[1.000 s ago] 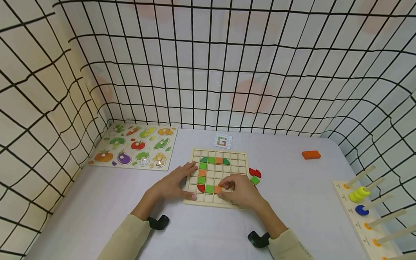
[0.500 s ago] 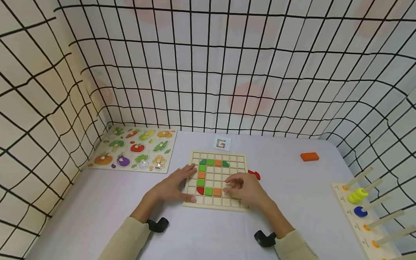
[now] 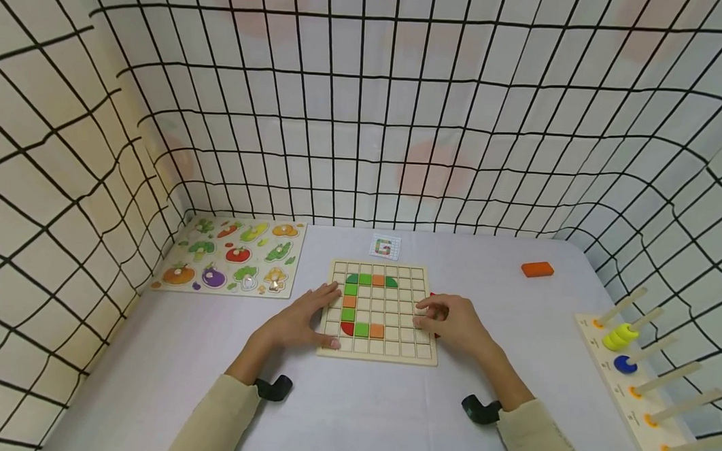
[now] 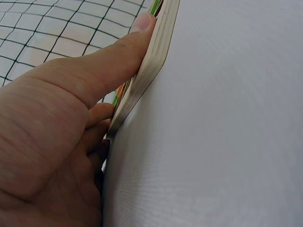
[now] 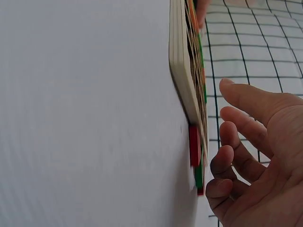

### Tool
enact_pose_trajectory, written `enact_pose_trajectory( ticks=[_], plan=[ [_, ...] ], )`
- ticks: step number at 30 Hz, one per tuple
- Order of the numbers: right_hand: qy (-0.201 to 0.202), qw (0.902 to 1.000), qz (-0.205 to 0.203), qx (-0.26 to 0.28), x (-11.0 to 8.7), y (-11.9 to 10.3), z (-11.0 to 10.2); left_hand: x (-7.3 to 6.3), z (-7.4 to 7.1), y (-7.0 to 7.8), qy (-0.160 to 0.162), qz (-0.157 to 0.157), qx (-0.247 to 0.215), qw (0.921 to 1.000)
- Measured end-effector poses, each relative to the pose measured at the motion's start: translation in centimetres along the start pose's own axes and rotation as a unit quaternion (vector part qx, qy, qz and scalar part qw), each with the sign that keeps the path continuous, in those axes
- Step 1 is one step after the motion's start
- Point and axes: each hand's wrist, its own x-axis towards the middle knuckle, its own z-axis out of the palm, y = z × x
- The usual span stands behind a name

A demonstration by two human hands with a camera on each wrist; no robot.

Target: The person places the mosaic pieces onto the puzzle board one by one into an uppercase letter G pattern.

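Note:
A pale wooden grid board [image 3: 391, 352] lies on the table, bearing a row of green and orange square tiles along a left column, with a red quarter-round tile [image 3: 347, 329] at its lower left corner. My left hand [image 3: 297, 321] rests at the board's left edge, its thumb [image 4: 118, 56] on the rim and its fingers spread. Over the right edge of the board hovers my right hand [image 3: 456, 322], fingers loosely bent with nothing between them. Mostly behind it are loose pieces; the right wrist view shows a red piece [image 5: 194, 145] and a green piece [image 5: 199, 175] beside the board.
A small pattern card [image 3: 386, 246] lies behind the board. To the left is a vegetable puzzle board [image 3: 199, 271]. An orange block [image 3: 538, 269] sits back right, and a pegged counting board [image 3: 633, 403] with rings stands at far right. Netting over white walls surrounds the table.
My right hand has moved right, away from the orange tile in the lower row to the board's right edge, where it covers the loose pieces. The left hand has stayed in place.

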Motion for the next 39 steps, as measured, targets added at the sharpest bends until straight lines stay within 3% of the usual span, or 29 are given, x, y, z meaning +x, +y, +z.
enact_pose_trajectory(
  ticks=[4,10,20,26,33,39],
  plan=[
    [0.011,0.9996,0.025,-0.011,0.0,0.8,-1.0,0.0,0.0,0.0,-0.004,-0.002,0.006,1.0],
    [0.02,0.9993,0.03,-0.015,-0.3,1.9,-2.1,-0.2,-0.2,0.1,0.001,0.008,-0.002,1.0],
    [0.04,0.9977,0.026,-0.048,-0.4,3.5,-3.0,-0.3,-0.2,0.4,-0.003,-0.004,-0.006,1.0],
    [0.015,0.9974,0.01,-0.07,0.4,4.1,-3.3,-0.3,-0.1,0.5,0.001,-0.006,-0.006,1.0],
    [0.011,0.9965,0.026,-0.079,0.3,4.1,-3.8,-0.2,0.0,0.5,0.002,-0.003,-0.002,1.0],
    [-0.029,0.9953,-0.001,-0.093,0.4,3.9,-3.9,-0.3,-0.1,0.5,0.005,-0.001,-0.001,1.0]
  ],
)
